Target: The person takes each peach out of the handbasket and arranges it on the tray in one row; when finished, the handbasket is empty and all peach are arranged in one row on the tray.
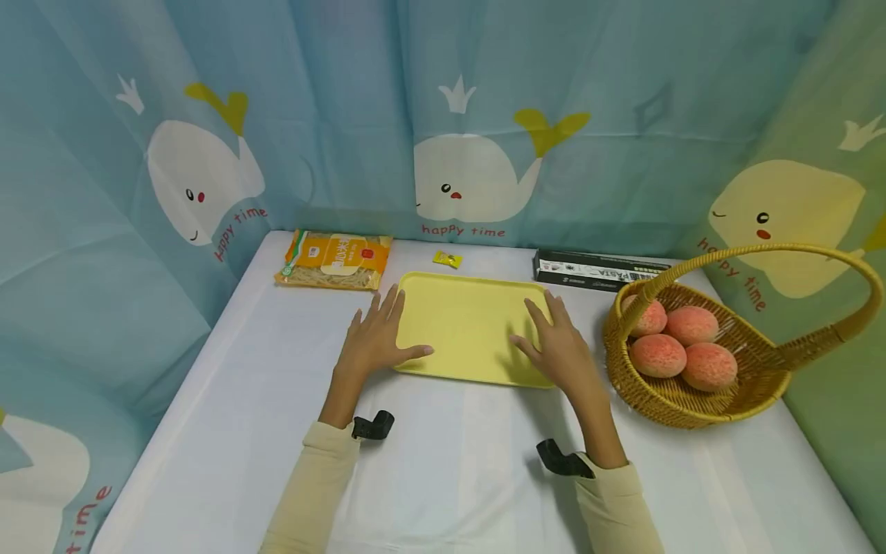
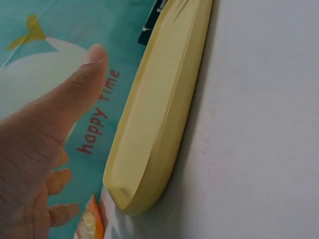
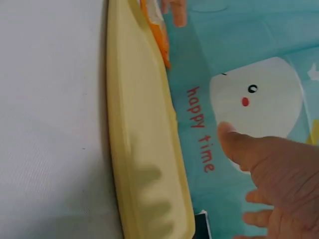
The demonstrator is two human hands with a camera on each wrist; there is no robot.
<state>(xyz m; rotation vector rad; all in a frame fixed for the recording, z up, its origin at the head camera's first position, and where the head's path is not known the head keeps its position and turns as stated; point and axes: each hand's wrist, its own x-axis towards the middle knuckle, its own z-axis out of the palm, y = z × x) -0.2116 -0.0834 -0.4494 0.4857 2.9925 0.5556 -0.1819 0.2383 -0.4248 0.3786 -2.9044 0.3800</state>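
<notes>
A yellow rectangular tray (image 1: 471,327) lies on the white table between my two hands. My left hand (image 1: 376,338) is over its left edge, fingers spread and thumb pointing inward. Over the right edge is my right hand (image 1: 559,346), also with fingers spread, its shadow falling on the tray. Neither hand holds anything. In the left wrist view the left thumb (image 2: 82,82) stands apart from the tray's rim (image 2: 164,134). The right wrist view likewise shows the right thumb (image 3: 244,147) apart from the tray (image 3: 149,124).
Behind the tray lie an orange noodle bag (image 1: 335,261), a small yellow wrapped packet (image 1: 447,259) and a black pasta box (image 1: 595,269). On the right stands a wicker basket (image 1: 664,412) with a tall handle, holding several peaches (image 1: 709,366). A whale-print curtain (image 1: 360,115) surrounds the table.
</notes>
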